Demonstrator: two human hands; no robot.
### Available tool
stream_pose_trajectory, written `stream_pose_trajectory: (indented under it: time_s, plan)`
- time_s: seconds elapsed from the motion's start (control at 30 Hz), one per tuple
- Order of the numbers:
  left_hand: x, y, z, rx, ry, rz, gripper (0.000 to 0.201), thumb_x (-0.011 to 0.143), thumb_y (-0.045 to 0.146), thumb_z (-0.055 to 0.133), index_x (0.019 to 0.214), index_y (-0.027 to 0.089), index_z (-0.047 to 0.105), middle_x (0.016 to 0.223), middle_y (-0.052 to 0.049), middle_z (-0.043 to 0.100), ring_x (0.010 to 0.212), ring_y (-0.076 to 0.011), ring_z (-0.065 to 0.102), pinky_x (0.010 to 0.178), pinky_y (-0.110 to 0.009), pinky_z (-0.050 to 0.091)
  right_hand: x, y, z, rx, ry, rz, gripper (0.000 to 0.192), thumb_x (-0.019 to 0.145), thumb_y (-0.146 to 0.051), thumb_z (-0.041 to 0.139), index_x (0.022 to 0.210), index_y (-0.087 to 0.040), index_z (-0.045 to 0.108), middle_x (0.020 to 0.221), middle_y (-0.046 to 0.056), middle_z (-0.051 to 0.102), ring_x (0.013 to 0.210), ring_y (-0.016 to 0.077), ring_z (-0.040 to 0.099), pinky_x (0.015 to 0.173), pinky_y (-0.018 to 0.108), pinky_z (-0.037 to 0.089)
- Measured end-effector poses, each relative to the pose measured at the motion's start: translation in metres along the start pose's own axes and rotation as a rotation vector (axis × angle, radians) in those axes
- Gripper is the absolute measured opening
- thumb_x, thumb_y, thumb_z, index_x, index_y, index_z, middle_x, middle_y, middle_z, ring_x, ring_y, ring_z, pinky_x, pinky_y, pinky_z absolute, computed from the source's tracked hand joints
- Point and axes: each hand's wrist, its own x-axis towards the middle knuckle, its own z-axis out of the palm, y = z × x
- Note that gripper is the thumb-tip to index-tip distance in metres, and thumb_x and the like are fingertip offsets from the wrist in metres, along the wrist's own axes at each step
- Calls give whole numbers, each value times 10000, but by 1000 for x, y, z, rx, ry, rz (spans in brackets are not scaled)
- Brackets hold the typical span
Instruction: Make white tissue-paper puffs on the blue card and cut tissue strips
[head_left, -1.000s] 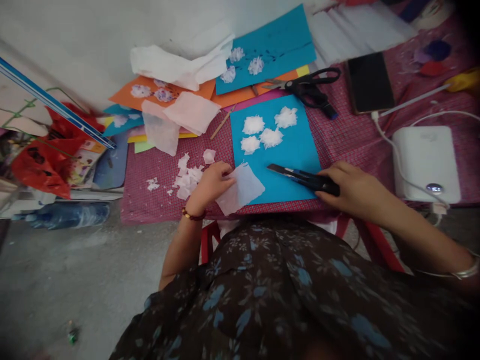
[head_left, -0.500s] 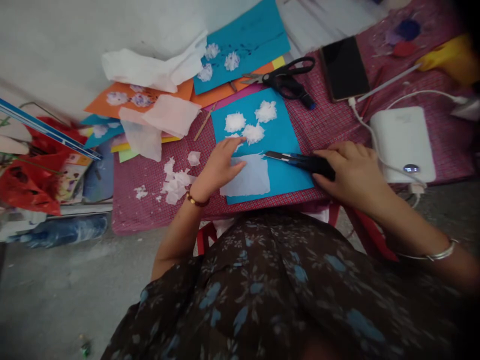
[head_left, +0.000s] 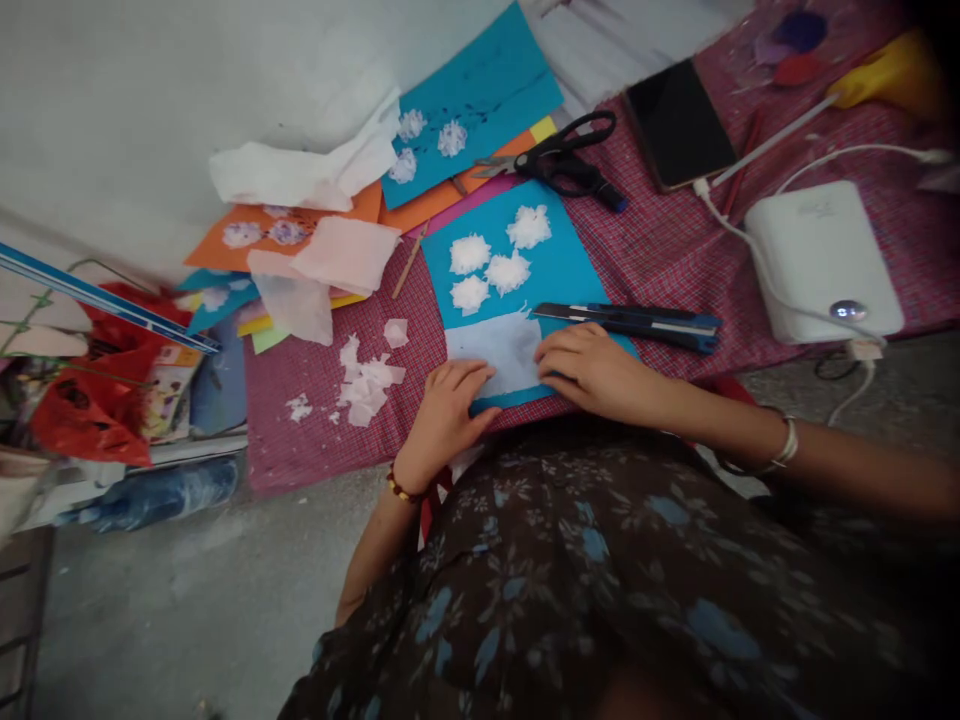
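Observation:
A rectangle of thin white tissue paper (head_left: 504, 352) lies on the near part of a blue sheet (head_left: 574, 270). My left hand (head_left: 450, 405) rests at the paper's left edge, its fingers stretched out and thumb apart. At the right edge, the fingertips of my right hand (head_left: 592, 370) touch the paper, loosely bent with a gap between fingers and thumb. Just beyond my right hand lies a utility knife (head_left: 637, 322), blade out and pointing left. Several white crumpled-paper flowers (head_left: 508, 271) sit on the blue sheet's far half.
Torn paper scraps (head_left: 367, 382) lie left on the checked tablecloth (head_left: 300, 440). Scissors (head_left: 562, 160), a phone (head_left: 680, 125) and a white power bank (head_left: 823, 260) with cable are at the back and right. Finished flower sheets (head_left: 480, 95) stack behind. A plastic bottle (head_left: 161, 495) lies below left.
My right hand has let go of the utility knife and moved left to the tissue paper. My left hand has drawn back from the flowers to the paper's left edge.

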Motion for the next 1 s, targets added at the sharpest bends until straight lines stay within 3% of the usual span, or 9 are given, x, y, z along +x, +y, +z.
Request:
stream_pose_trajectory:
  time_s: [0.2,0.27,0.33,0.57,0.73,0.9,1.0]
  plan:
    - [1,4,11,-95,74,-20,446,850,395,721,1238,205,608,1258,-107,658,1184,-259,583,1031,-437,428,-3,-1,-10,267,60,275,163,934,-272,473,919,-213,623,942,66,732,873,226,661,811,354,457]
    - [3,5,14,-114,104,-45,299,898,350,666,1153,195,646,1163,-91,697,1110,-238,609,983,-408,443,-3,-1,-13,258,66,300,162,927,-278,479,907,-210,624,930,70,734,862,230,662,809,359,460]
    - [4,7,15,-95,126,-77,147,950,278,581,1021,194,679,1046,-70,722,1015,-217,627,927,-382,450,-6,-2,-15,240,58,275,164,927,-302,502,944,-207,635,964,79,738,919,248,663,863,388,451]
    - [-4,23,14,-2,89,-88,185,976,252,514,895,191,668,903,-65,715,892,-216,633,811,-366,442,-30,-4,-15,47,-83,109,555,841,-427,690,1329,-199,556,1279,130,648,1181,326,559,967,464,399]
    - [-5,26,15,-86,99,-148,142,956,256,556,901,196,672,908,-59,721,891,-211,643,825,-365,469,-26,-3,-7,-47,-22,139,232,947,-327,550,1090,-219,697,1066,91,696,993,271,590,867,411,400]
    - [-16,16,17,-310,220,-297,213,888,234,647,1095,188,665,985,-69,723,946,-201,656,863,-364,519,-8,-1,-3,-128,-20,227,312,988,-347,454,880,-203,708,901,87,688,866,258,572,781,389,361]
    - [-25,11,19,-376,320,-433,218,871,207,646,1087,188,668,1043,-76,724,936,-186,664,853,-357,534,-1,-1,-2,-145,-36,262,323,980,-359,456,812,-199,681,866,86,680,839,256,571,763,388,340]
